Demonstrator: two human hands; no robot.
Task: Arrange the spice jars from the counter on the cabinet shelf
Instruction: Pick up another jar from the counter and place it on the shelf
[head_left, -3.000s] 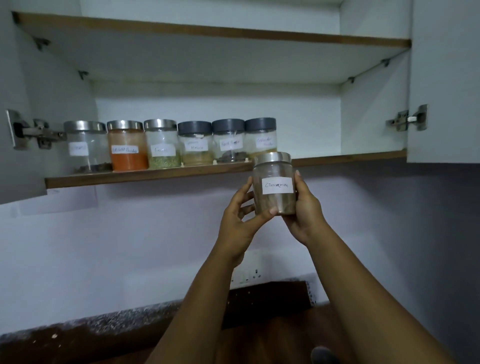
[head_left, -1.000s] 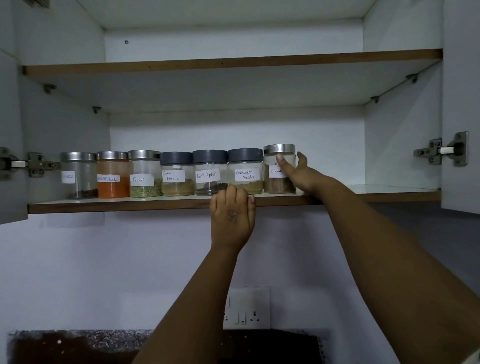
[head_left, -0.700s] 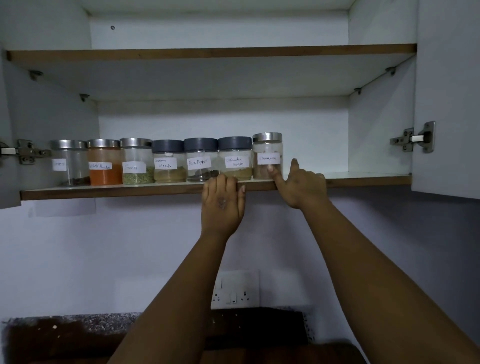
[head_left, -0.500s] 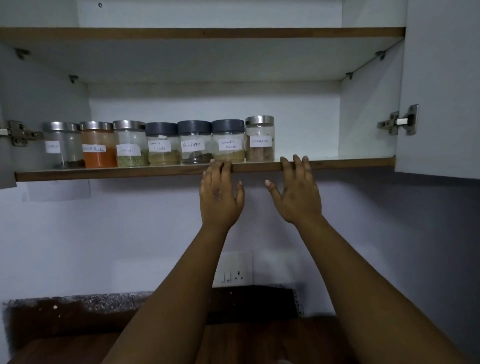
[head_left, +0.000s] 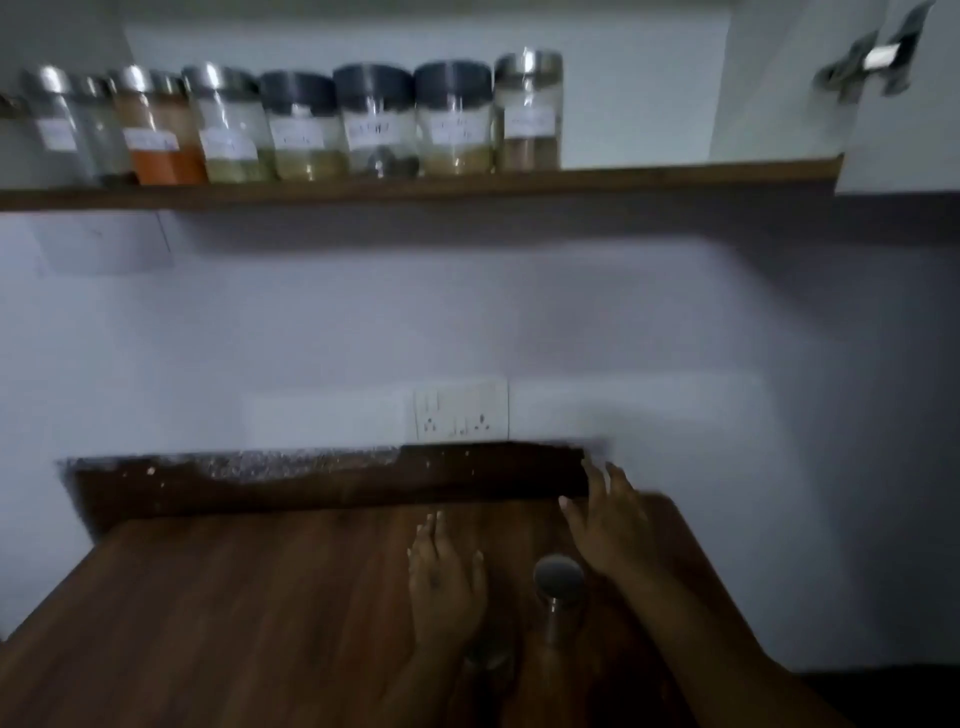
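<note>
Several labelled spice jars stand in a row on the cabinet shelf (head_left: 675, 176); the cinnamon jar (head_left: 529, 111) with a silver lid is the rightmost. Down on the wooden counter (head_left: 234, 613) a jar with a dark lid (head_left: 559, 590) stands upright between my hands. My left hand (head_left: 445, 582) hovers left of it with fingers straight, and my right hand (head_left: 610, 525) is just behind and right of it, fingers spread. Neither hand holds anything. A second glass jar (head_left: 488, 657) shows dimly below my left wrist. The frame is blurred.
A white wall socket plate (head_left: 461, 410) sits above the counter's dark back ledge (head_left: 363, 483). An open cabinet door with a metal hinge (head_left: 878, 57) is at the upper right. The shelf has bare room right of the cinnamon jar.
The cinnamon jar was set at the right end of the row and let go. Both hands left the shelf edge and dropped to the counter; the view tilted down.
</note>
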